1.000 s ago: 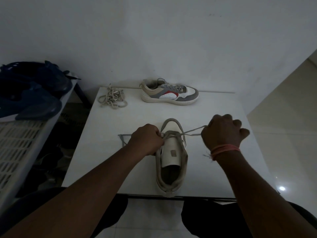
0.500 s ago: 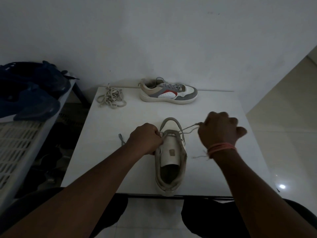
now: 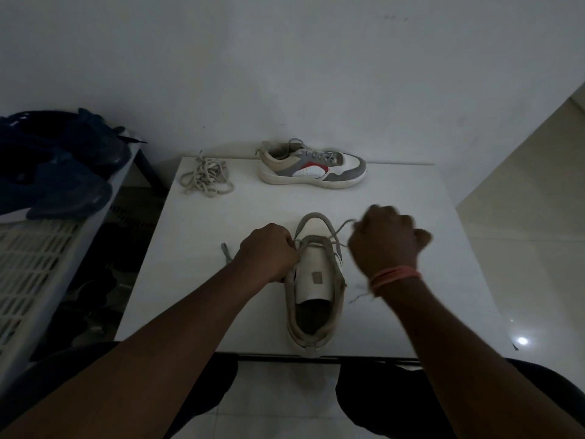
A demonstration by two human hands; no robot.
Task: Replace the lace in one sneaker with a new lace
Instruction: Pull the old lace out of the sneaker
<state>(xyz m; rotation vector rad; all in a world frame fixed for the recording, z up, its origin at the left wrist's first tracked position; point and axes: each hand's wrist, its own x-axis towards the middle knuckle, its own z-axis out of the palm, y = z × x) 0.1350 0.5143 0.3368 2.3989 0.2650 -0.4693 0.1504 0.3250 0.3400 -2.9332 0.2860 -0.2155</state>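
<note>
1. Left hand, fingers curled, gripping the left edge of the near sneaker and pinching the lace at the front eyelets.
2. Right hand, closed in a fist around the lace's other strand, raised just right of the toe; slightly blurred, orange band on the wrist.
3. Near sneaker lying on the white table, toe away, tongue exposed, lace crossing only the front eyelets.
4. Loose lace end on the table, left of the left hand.
5. Farther back: a coiled lace and, to its right, a second sneaker, fully laced, side-on against the wall.
</note>
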